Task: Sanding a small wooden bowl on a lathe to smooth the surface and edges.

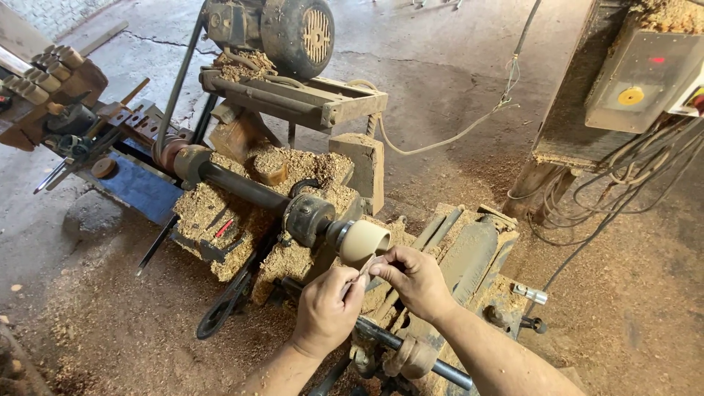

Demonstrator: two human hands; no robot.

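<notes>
Head view, looking down on a wood lathe. Our left hand (325,312) is clenched around the near end of a slim tool (364,271), most of it hidden by the fingers; our right hand (413,281) is curled over the same tool just right of the left, thumb and forefinger pinching it close to the working end. Both hands grip; neither is released.

The tool's tip meets the pale round wooden workpiece (364,240), which sits directly beyond and slightly left of the hands, touching or nearly touching the right forefinger. The right hand is the nearer of the two to it. We cannot tell if the piece is turning.

The workpiece's long axis follows the dark spindle shaft (242,187), running from far left down toward near right, so its open face looks toward the right hand. The tool crosses that axis from the near side.

Outward: the chuck housing (308,218) is just left of the piece. Sawdust (213,213) is heaped over the lathe bed. An electric motor (293,29) is mounted far above. A metal bar (411,352) runs below our wrists. At far left, a bench (29,125) carries turned wooden pieces (48,70). At far right, a grey control box (642,77) hangs with loose cables (623,183).
</notes>
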